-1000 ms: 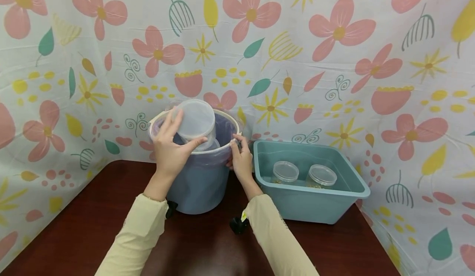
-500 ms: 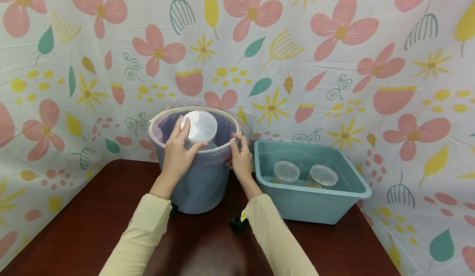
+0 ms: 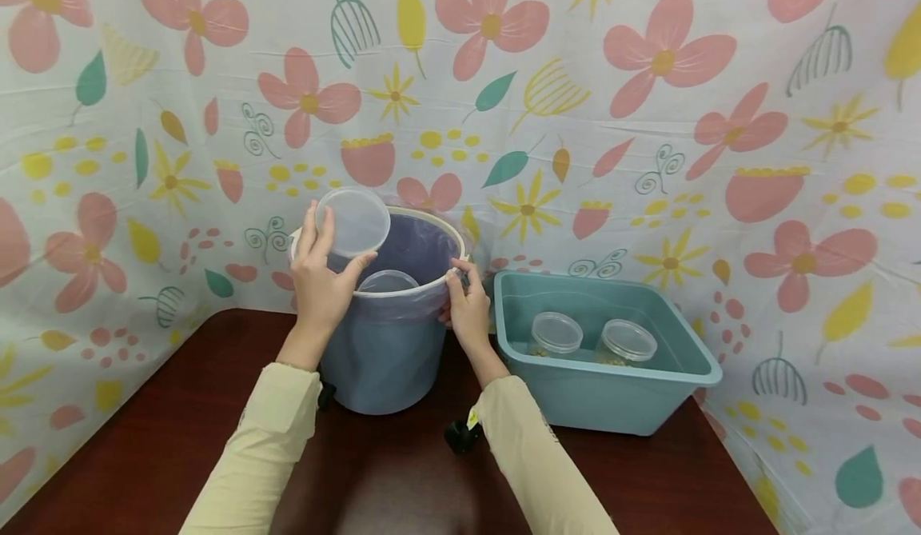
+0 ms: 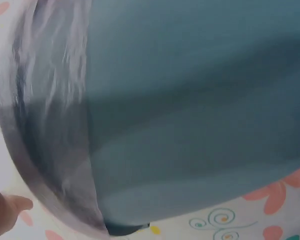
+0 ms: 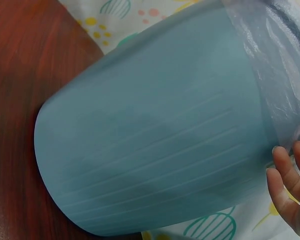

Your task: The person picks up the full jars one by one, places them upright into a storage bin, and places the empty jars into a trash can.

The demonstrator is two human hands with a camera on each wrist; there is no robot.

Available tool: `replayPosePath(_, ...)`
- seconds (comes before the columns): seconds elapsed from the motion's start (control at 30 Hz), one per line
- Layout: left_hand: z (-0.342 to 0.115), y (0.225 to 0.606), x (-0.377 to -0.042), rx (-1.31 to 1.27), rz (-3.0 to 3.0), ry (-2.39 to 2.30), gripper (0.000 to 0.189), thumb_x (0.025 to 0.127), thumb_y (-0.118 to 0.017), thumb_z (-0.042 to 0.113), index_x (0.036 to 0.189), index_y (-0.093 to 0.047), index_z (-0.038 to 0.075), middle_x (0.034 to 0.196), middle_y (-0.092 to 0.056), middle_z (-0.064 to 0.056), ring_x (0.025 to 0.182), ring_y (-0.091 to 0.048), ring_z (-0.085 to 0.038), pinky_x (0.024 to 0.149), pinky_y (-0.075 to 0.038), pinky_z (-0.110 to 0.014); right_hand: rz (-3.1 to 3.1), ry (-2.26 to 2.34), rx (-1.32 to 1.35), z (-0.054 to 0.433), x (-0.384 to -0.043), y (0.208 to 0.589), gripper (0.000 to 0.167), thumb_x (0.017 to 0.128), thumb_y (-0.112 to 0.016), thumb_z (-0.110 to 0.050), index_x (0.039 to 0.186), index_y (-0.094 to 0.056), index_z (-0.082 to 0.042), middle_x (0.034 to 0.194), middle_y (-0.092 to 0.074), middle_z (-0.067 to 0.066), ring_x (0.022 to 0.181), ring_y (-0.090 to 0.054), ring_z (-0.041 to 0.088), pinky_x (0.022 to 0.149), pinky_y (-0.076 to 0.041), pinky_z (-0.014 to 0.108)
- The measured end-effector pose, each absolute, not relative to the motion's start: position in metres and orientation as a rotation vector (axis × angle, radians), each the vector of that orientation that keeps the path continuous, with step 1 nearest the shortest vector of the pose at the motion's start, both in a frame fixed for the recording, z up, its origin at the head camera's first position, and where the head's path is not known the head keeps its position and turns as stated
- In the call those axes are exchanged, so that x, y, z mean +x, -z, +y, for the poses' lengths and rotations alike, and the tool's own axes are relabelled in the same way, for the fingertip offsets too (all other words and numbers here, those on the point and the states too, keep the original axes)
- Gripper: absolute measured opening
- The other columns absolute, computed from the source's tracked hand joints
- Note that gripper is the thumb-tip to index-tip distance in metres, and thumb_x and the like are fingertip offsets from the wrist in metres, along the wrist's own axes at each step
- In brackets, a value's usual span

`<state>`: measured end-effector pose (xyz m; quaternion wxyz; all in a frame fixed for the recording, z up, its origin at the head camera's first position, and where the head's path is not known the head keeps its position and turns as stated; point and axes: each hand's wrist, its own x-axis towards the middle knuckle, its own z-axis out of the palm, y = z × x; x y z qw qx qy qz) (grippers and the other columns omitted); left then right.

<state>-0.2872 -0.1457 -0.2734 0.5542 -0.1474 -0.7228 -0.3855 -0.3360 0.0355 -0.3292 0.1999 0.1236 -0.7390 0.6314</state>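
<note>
My left hand (image 3: 320, 287) holds a round, translucent plastic lid (image 3: 354, 223) over the left side of a blue-grey bin (image 3: 384, 367), thumb at its lower edge and fingers at its left. In the left wrist view, only a fingertip (image 4: 15, 207) shows beside the bin. Lower inside the bin, a clear round plastic container (image 3: 388, 281) shows partly behind the front rim. A purple-tinted plastic liner (image 3: 424, 307) folds over the cream rim ring (image 3: 439, 223). My right hand (image 3: 468, 303) pinches the liner and rim at the bin's right side.
To the right stands a teal rectangular tub (image 3: 612, 403) holding two clear lidded jars, a left one (image 3: 556, 332) and a right one (image 3: 626, 341). The dark red-brown table (image 3: 144, 439) meets a floral-patterned curtain (image 3: 576, 119) behind.
My left hand dipped into the bin with the lidded container, then came up and left with the lid. The clear container now shows low in the bin. My right hand stayed at the rim.
</note>
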Motion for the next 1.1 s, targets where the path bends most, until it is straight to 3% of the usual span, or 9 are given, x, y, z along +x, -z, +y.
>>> replayPosePath(0.13,-0.153,0.271,-0.295,-0.363,-1.707,0.906,0.073,0.066,-0.079,0.008,0.127,-0.043,-0.009,0.138,-0.032,-0.021,0.128,-0.027,-0.030,0.100,-0.025,-0.045,-2.069,-1.761,0.347,0.036,-0.335,0.329,0.034,0.093,-0.044,-0.033,0.122,-0.051,-0.017,0.051,-0.051,0.013,0.040,-0.052,0.028,0.040,-0.046,0.038)
replayPosePath(0.33,-0.165,0.276,-0.306,-0.320,-1.819,0.889,0.075,0.067,-0.078,0.011,0.128,-0.040,-0.009,0.138,-0.029,-0.023,0.127,-0.026,-0.033,0.099,-0.024,-0.047,-2.073,-1.760,0.350,0.035,-0.335,0.331,0.032,0.093,-0.044,-0.033,0.121,-0.052,-0.019,0.051,-0.051,0.011,0.044,-0.053,0.036,0.039,-0.045,0.033)
replayPosePath(0.57,-0.172,0.273,-0.306,-0.263,-2.096,0.875,0.074,0.073,-0.075,0.014,0.132,-0.036,-0.008,0.141,-0.023,-0.024,0.129,-0.019,-0.039,0.101,-0.014,-0.054,-2.057,-1.770,0.351,0.034,-0.335,0.330,0.031,0.093,-0.044,-0.033,0.120,-0.052,-0.020,0.052,-0.051,0.011,0.043,-0.052,0.035,0.046,-0.046,0.051)
replayPosePath(0.67,-0.172,0.270,-0.305,-0.230,-2.214,0.877,0.070,0.078,-0.071,0.016,0.132,-0.034,-0.009,0.141,-0.020,-0.025,0.129,-0.017,-0.039,0.101,-0.010,-0.054,-2.057,-1.774,0.346,0.035,-0.334,0.330,0.031,0.093,-0.044,-0.033,0.120,-0.051,-0.020,0.053,-0.051,0.012,0.042,-0.052,0.034,0.047,-0.046,0.051)
replayPosePath(0.9,-0.172,0.267,-0.304,-0.191,-2.270,0.892,0.050,0.083,-0.064,0.013,0.121,-0.047,-0.014,0.131,-0.039,-0.026,0.123,-0.032,-0.037,0.100,-0.024,-0.046,-2.065,-1.778,0.353,0.035,-0.334,0.329,0.031,0.093,-0.044,-0.034,0.120,-0.052,-0.021,0.055,-0.052,0.014,0.039,-0.052,0.026,0.045,-0.047,0.048)
replayPosePath(1.1,-0.170,0.268,-0.304,-0.201,-2.251,0.898,0.047,0.081,-0.066,0.015,0.118,-0.052,-0.011,0.125,-0.046,-0.025,0.120,-0.037,-0.036,0.099,-0.025,-0.046,-2.070,-1.767,0.344,0.036,-0.334,0.329,0.030,0.093,-0.045,-0.033,0.119,-0.052,-0.021,0.054,-0.052,0.014,0.037,-0.051,0.020,0.046,-0.046,0.049)
